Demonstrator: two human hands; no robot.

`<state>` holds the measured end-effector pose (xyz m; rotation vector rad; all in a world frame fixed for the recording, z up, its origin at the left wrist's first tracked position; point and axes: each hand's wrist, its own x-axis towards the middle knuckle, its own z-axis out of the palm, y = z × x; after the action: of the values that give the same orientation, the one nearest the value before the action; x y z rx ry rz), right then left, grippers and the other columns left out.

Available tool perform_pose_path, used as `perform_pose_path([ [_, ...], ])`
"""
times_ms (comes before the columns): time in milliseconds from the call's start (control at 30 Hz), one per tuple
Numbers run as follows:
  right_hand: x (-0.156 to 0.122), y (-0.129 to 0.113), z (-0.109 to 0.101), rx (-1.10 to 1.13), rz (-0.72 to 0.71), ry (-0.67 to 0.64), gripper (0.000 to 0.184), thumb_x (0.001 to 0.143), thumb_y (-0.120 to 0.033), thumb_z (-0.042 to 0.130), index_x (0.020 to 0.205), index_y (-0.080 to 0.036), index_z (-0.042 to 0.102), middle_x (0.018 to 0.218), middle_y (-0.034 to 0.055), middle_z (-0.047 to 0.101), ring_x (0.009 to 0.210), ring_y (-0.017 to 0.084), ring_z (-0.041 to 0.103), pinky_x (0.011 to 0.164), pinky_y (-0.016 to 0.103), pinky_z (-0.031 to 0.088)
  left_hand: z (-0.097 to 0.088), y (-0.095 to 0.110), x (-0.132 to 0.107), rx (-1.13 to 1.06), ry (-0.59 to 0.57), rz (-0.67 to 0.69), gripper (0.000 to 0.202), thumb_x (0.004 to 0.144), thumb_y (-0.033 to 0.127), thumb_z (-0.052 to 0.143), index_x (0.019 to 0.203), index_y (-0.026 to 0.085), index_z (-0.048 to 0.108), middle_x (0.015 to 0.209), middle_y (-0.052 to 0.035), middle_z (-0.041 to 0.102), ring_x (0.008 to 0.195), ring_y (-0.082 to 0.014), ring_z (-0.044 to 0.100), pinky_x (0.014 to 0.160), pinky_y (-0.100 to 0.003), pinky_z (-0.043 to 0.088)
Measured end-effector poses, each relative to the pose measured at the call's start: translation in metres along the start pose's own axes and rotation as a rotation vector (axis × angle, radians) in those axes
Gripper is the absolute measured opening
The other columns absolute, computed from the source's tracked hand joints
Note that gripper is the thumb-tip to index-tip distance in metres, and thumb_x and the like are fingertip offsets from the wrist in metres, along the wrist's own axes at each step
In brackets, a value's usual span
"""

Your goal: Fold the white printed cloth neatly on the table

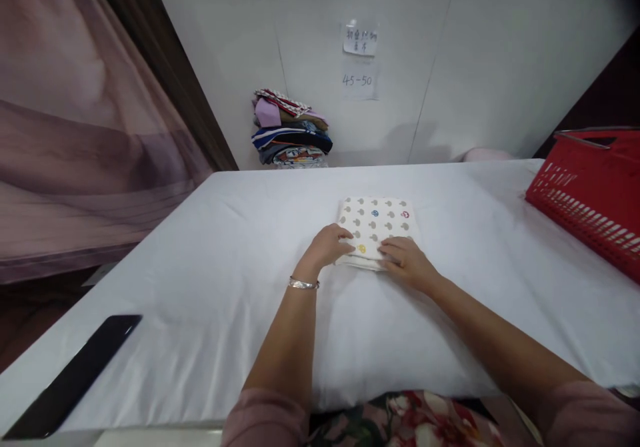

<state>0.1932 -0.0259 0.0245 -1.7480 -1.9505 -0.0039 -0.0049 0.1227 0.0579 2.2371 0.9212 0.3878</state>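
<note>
A folded white cloth (375,223), printed with rows of grey mushroom shapes and a few blue, red and yellow ones, lies flat on the white-covered table. My left hand (329,245), with a silver bangle at the wrist, grips its front left corner with bent fingers. At the front edge, toward the right, my right hand (409,263) holds the cloth with its fingers on the top layer. The layers part slightly along that front edge. Parts of the fingertips are hard to make out against the cloth.
A red plastic basket (590,193) stands at the table's right side. A long black flat object (75,373) lies at the front left. Behind the table, folded fabrics (293,130) are stacked by the wall. A pinkish curtain (90,133) hangs on the left.
</note>
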Motion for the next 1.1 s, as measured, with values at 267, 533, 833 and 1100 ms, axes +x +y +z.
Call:
perform_pose_path([
  [267,-0.009,0.009,0.013,-0.059,-0.040,0.106,0.028,0.094,-0.031,0.045,0.108,-0.021,0.066,0.101,0.0096,0.064,0.093,0.024,0.055,0.082,0.040,0.043,0.014,0.010,-0.012,0.327,-0.001,0.056,0.031,0.072,0.017,0.065,0.102,0.023,0.067,0.105,-0.0041,0.061,0.102,-0.0224,0.053,0.086,-0.032,0.043],
  [533,-0.017,0.008,0.014,-0.099,-0.060,0.176,0.026,0.095,-0.023,0.043,0.096,-0.021,0.069,0.086,0.0072,0.063,0.080,0.019,0.054,0.071,0.032,0.041,0.031,-0.001,-0.020,0.308,0.197,0.229,0.021,0.078,0.010,0.057,0.090,0.020,0.071,0.092,-0.0045,0.064,0.092,-0.0200,0.054,0.083,-0.032,0.044],
  [833,-0.027,0.000,0.012,-0.060,-0.012,0.120,0.024,0.093,-0.020,0.044,0.104,-0.020,0.065,0.093,0.0072,0.061,0.085,0.020,0.051,0.075,0.034,0.038,0.049,-0.020,-0.027,0.293,0.345,0.295,0.024,0.078,0.012,0.056,0.093,0.022,0.070,0.090,-0.0044,0.063,0.090,-0.0198,0.055,0.082,-0.035,0.045],
  [1100,-0.043,-0.007,0.012,-0.012,-0.036,0.142,0.031,0.087,-0.009,0.044,0.109,-0.021,0.062,0.104,0.0084,0.061,0.096,0.022,0.050,0.083,0.037,0.040,0.059,-0.023,-0.041,0.374,0.432,0.369,0.036,0.077,0.021,0.059,0.112,0.023,0.063,0.115,-0.0074,0.061,0.112,-0.0244,0.052,0.098,-0.041,0.039],
])
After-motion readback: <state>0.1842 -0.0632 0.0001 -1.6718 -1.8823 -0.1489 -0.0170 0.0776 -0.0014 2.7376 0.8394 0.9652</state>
